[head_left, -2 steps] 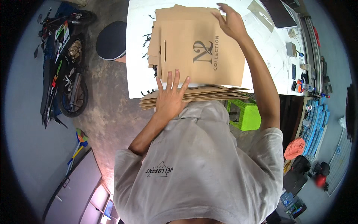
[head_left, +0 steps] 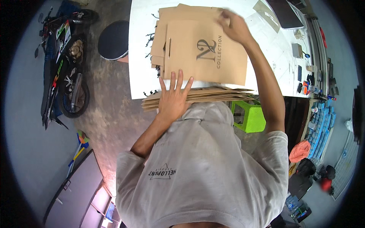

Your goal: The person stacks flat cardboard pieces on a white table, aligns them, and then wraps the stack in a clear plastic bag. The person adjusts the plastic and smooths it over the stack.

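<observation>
A concrete-floored room is shown, with a motorbike parked along the left wall and a round black-topped stool placed beside a white table. A green plastic stool is seen near the table's near edge. On the table, a pile of brown paper bags is laid flat, with black cords showing along its left side. It is topped by 1 bag marked with a dark print and turned sideways. A 2nd stack of folded brown bags is set between the table edge and the person's grey shirt.

The left hand is laid over this stack, opened flat with its fingers spread, and nothing is gripped; the top bag's near edge is overlapped by the fingertips. The right hand is held at the top bag's far right corner, its fingers curled and blurred; whether the paper is pinched cannot be told.
</observation>
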Tool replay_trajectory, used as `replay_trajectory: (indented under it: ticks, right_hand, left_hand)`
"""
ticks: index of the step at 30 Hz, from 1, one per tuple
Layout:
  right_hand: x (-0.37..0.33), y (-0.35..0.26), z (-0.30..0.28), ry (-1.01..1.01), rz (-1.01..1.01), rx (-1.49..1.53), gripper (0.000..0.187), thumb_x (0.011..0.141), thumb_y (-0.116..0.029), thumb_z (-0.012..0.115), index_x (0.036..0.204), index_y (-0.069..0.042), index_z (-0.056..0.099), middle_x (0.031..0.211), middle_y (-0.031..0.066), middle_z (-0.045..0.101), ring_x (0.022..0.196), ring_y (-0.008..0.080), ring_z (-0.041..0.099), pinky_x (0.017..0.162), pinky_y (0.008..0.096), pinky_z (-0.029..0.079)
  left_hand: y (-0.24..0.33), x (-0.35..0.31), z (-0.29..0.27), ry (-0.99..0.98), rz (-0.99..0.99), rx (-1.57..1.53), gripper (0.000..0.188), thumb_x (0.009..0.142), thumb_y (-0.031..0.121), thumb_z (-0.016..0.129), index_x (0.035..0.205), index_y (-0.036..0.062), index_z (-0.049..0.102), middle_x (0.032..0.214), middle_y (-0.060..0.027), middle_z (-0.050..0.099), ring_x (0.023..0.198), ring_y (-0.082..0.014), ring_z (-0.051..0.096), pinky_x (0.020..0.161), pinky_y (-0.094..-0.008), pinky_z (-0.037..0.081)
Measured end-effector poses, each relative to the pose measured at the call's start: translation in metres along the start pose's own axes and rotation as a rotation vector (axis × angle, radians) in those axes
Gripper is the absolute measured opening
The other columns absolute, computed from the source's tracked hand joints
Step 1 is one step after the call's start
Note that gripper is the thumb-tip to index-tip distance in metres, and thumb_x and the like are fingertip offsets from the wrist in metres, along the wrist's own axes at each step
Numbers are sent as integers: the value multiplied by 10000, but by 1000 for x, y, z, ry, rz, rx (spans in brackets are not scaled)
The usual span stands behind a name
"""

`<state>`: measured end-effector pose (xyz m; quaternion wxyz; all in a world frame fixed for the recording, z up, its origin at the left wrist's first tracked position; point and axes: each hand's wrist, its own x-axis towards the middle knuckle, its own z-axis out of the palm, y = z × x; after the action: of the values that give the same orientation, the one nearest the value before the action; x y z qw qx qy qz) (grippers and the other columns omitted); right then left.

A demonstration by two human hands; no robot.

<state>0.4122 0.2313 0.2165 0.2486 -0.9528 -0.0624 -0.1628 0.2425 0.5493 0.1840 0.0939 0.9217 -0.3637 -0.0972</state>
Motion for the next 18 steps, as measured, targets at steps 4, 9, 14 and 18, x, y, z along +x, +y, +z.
replay_trajectory:
  ticks: [4, 9, 14, 18]
  right_hand:
    - [-103, -38, 2, -1062, -146, 401, 614, 841, -523, 743, 1068, 46, 701, 1095, 177, 735, 940, 334, 702, 856, 426, 542]
    - [-134, -74, -10, -996, 11, 263, 178, 884, -204, 712, 884, -28, 741, 826, 219, 700, 832, 406, 680, 766, 467, 521]
    - [-117, -37, -13, -684, 55, 392, 153, 913, -141, 629, 906, -9, 706, 808, 207, 680, 764, 383, 664, 729, 439, 511]
    - [-83, -21, -60, -332, 216, 298, 227, 987, -203, 608, 1022, 2, 697, 841, 184, 696, 757, 235, 652, 751, 374, 510]
  left_hand:
    - [1, 8, -5, -11, -28, 34, 1019, 780, 568, 756, 1579, 127, 301, 1619, -308, 133, 1475, -530, 169, 1059, -838, 88]
    - [-3, 12, 9, 21, -90, 61, 971, 835, 651, 663, 1573, 125, 314, 1615, -332, 106, 1447, -595, 157, 1023, -867, 62]
    - [-9, 12, 37, 169, -51, -20, 876, 870, 559, 663, 1572, 153, 330, 1637, -297, 96, 1467, -575, 142, 1053, -848, 43]
    - [-13, 18, 33, 132, 19, 126, 609, 905, 203, 570, 1502, 146, 466, 1593, -203, 351, 1468, -392, 336, 1174, -657, 212]
